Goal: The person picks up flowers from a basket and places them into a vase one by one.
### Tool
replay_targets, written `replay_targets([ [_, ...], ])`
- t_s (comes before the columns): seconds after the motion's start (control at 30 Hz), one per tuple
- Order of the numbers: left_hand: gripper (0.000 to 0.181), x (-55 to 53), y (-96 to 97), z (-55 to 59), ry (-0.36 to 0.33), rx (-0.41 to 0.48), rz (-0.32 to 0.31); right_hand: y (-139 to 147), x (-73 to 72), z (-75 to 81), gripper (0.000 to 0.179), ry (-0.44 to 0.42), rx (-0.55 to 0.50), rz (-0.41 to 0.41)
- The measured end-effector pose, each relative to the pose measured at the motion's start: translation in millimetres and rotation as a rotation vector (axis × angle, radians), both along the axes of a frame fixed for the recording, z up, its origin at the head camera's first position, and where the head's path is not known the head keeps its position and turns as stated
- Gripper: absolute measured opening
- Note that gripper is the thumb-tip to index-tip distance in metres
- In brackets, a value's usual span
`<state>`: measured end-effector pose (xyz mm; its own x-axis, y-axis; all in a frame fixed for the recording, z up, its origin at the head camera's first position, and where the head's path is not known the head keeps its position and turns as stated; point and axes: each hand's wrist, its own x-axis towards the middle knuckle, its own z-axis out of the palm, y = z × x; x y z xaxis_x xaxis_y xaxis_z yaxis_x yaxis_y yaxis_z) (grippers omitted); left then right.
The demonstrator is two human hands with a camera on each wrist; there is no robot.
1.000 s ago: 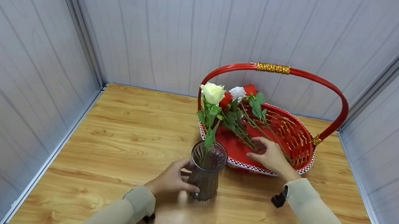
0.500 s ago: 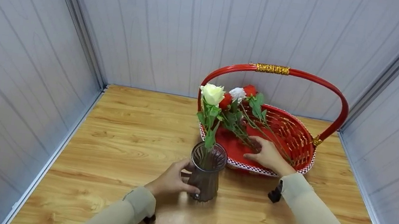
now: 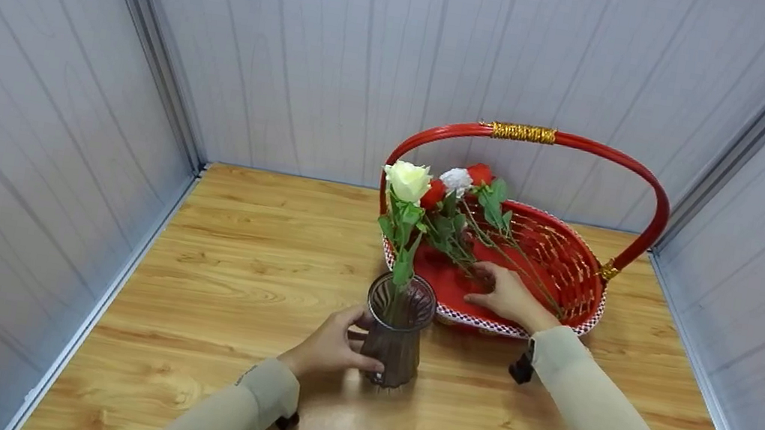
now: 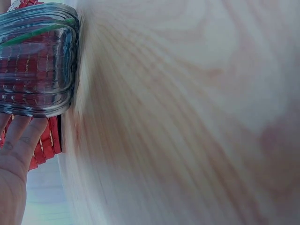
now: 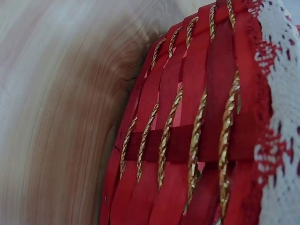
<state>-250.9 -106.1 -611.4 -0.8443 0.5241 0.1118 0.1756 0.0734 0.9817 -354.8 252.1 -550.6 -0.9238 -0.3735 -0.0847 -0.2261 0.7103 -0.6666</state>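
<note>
On wood-grained bench (image 3: 246,263), left hand (image 3: 331,344) grips smoky, ribbed, see-through vase (image 3: 395,353), likely brittle; right hand (image 3: 512,295), grip unclear to me, at thin green flower stems (image 3: 463,261), probably light: pinch low.

a wood-grained table (image 3: 231,261) carries an upright ribbed vase (image 3: 393,357) and, beside it, a red basket (image 3: 564,259).

"Any lettering visible from the head camera?"
"A small dark mark (image 3: 245,374) on the cuff (image 3: 274,381) of the person's left sleeve (image 3: 220,411), too tiny to read."
"And elsewhere?"
"No legible words, brands or numbers across the three views."
</note>
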Motion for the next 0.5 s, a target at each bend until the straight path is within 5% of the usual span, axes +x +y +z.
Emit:
replay_targets([
  [0.5,0.074,-2.0,-0.1,-1.7,0.028,-0.020,0.009,-0.1,-3.8,-5.0,0.037,0.051,0.039,0.021],
])
